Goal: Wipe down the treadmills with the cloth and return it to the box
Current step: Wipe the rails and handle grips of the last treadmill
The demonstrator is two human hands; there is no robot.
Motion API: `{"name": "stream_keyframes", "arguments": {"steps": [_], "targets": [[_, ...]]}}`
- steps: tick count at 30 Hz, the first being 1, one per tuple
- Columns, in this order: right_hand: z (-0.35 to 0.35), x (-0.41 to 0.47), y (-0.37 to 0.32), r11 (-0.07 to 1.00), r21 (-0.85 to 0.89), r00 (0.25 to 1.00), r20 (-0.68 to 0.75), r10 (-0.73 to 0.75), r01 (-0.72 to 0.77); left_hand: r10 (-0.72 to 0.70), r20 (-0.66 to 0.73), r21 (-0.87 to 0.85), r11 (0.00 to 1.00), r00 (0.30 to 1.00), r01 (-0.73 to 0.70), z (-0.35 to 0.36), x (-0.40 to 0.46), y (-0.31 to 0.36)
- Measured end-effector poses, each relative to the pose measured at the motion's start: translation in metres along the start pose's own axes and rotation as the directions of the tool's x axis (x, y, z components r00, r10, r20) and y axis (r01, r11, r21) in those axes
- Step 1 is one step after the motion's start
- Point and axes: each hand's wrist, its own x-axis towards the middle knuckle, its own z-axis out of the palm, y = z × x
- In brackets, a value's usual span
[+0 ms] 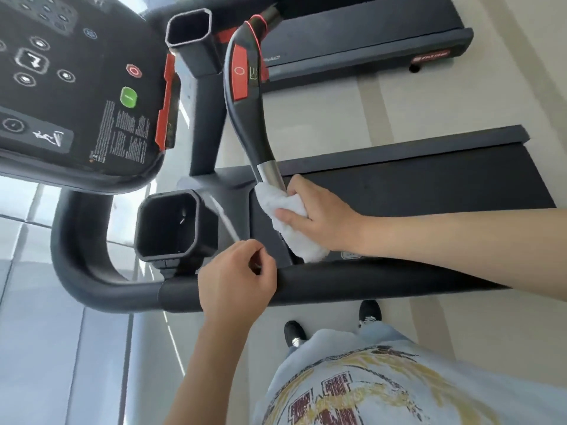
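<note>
Gripping the bunched white terry cloth (pixel 290 223) in my right hand (pixel 319 214), I have it wrapped around the silver end of the curved black handlebar (pixel 245 118) with red panel, my fingers curled round cloth and bar together. One loose end of the cloth hangs toward the thick black padded side rail (pixel 368 283). My left hand (pixel 236 280) rests over that rail with fingers loosely curled, holding nothing. Just beside it sits a black octagonal cup holder (pixel 168 225); the dark control console (pixel 76 87) lies further left. The handlebar's long axis runs away from me, toward a second treadmill's dark deck (pixel 352 29).
</note>
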Motion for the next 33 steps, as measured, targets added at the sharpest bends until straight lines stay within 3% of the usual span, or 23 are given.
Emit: {"name": "stream_keyframes", "arguments": {"steps": [3,8,12,14,17,20,25,29,33], "targets": [[-0.007,0.025,-0.007,0.998,0.046,0.998,-0.058,-0.038,0.041,-0.021,-0.017,-0.016,1.0,1.0,0.021,-0.001,0.001,0.003],[-0.019,0.104,-0.015,0.979,0.194,0.95,-0.311,0.008,0.055,-0.057,0.008,-0.021,0.998,0.998,0.057,-0.002,0.0,0.007],[-0.016,0.119,-0.008,0.979,0.172,0.935,-0.352,-0.042,0.109,-0.059,-0.002,-0.038,0.998,0.998,0.059,-0.003,0.003,0.008],[-0.014,0.103,-0.003,0.981,0.105,0.94,-0.319,-0.121,0.162,-0.072,-0.019,-0.037,0.997,0.997,0.071,-0.001,0.004,0.008],[-0.006,0.051,0.012,0.968,-0.007,0.959,-0.135,-0.249,0.25,-0.082,-0.035,-0.055,0.995,0.996,0.08,0.0,0.0,0.007],[0.0,-0.004,0.027,0.921,-0.093,0.926,0.031,-0.376,0.377,-0.073,-0.038,-0.052,0.996,0.997,0.071,0.0,0.001,0.01],[-0.003,-0.001,0.028,0.892,-0.098,0.897,0.062,-0.437,0.441,-0.065,-0.069,-0.062,0.996,0.995,0.061,0.002,0.001,0.01],[-0.014,0.063,0.01,0.961,-0.001,0.953,-0.129,-0.276,0.278,-0.066,-0.073,-0.048,0.997,0.995,0.063,0.004,0.002,0.011],[-0.023,0.121,-0.013,0.957,-0.177,0.917,-0.291,-0.274,0.23,-0.083,-0.068,-0.037,0.996,0.994,0.081,0.004,0.001,0.01]]}}
